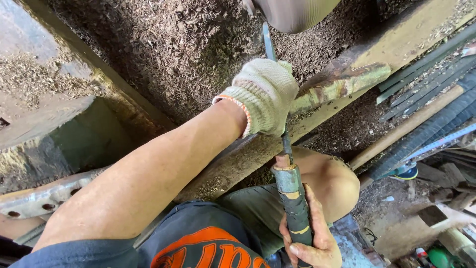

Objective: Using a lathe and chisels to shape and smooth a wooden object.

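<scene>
Left hand (265,97), in a knit work glove, closed around the metal blade (270,47) of a long chisel, resting on a rusty round bar (342,85). Right hand (310,238), bare, gripped around the chisel's taped handle (295,203) low in view, beside the bare knee (329,181). Blade tip runs up toward a turning pale workpiece (292,12). Wood shavings (173,44) cover the lathe bed below.

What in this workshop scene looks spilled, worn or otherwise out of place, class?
Brown wood shavings lie strewn thickly across the machine bed and the ground below. The rusty, paint-flaked metal tool rest bar looks heavily worn. Only the left hand wears a knitted cotton glove; the bare right hand grips the taped handle of the long chisel.
</scene>
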